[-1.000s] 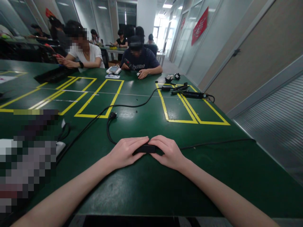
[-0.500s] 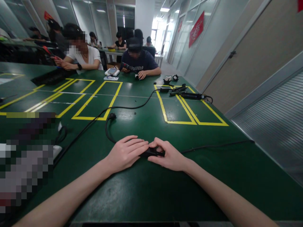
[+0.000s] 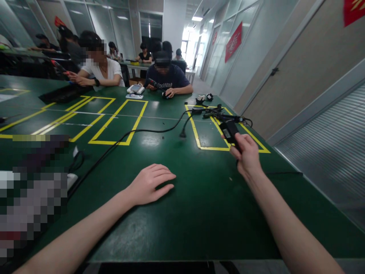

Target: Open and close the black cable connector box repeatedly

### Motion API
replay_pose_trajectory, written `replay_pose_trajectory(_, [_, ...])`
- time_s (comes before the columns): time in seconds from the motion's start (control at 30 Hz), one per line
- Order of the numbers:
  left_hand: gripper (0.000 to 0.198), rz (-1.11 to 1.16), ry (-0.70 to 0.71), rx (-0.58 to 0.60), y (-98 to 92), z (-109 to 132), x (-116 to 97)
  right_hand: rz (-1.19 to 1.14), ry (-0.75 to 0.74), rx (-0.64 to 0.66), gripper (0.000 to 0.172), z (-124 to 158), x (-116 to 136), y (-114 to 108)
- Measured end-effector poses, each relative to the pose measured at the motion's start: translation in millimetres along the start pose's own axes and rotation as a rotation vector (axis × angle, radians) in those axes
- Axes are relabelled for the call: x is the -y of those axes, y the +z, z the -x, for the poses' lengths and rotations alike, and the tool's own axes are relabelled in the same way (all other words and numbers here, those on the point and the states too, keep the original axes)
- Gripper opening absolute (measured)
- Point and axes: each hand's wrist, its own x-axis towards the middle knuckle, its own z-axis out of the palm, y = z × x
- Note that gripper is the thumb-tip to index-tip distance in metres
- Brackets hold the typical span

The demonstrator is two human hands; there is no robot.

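My right hand point(image 3: 247, 154) is closed on a black power adapter point(image 3: 229, 131) with a pale label, lifted over the yellow-taped area at the right. A short cord with a plug point(image 3: 183, 133) hangs from the adapter's far side. My left hand point(image 3: 154, 183) rests on the green table point(image 3: 182, 228) with its fingers stretched out and nothing in it. Just beyond the adapter lies a cluster of black tools and cords point(image 3: 218, 111).
A long black cable point(image 3: 114, 146) runs across the table. Yellow tape rectangles point(image 3: 110, 143) mark its surface. White plug-like pieces point(image 3: 200, 99) sit at the far right. Co-workers point(image 3: 168, 76) sit opposite. Blurred-out items point(image 3: 34, 205) lie at the left.
My right hand has moved the power adapter forward and to the right, away from my left hand. The plug travelled with it. My left hand stays in place, now off the adapter.
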Motion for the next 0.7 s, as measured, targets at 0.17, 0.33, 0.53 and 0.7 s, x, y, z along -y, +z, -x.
replay_pose_trajectory(0.17, [0.027, 0.041, -0.071, 0.071, 0.5, 1, 0, 0.390, -0.225, -0.317, 0.048, -38, -14, -56])
replay_pose_trajectory(0.33, [0.028, 0.076, -0.124, 0.125, 0.1, 2, 1, 0.829, -0.199, -0.335, 0.033, -39, -44, -103])
replay_pose_trajectory(0.53, [0.030, 0.096, -0.149, 0.122, 0.5, 3, 3, 0.994, -0.099, -0.215, 0.029, -41, -63, -130])
replay_pose_trajectory(0.7, [0.029, 0.097, -0.159, 0.130, -0.6, 3, 3, 1.139, -0.114, -0.274, 0.036, -43, -64, -130])
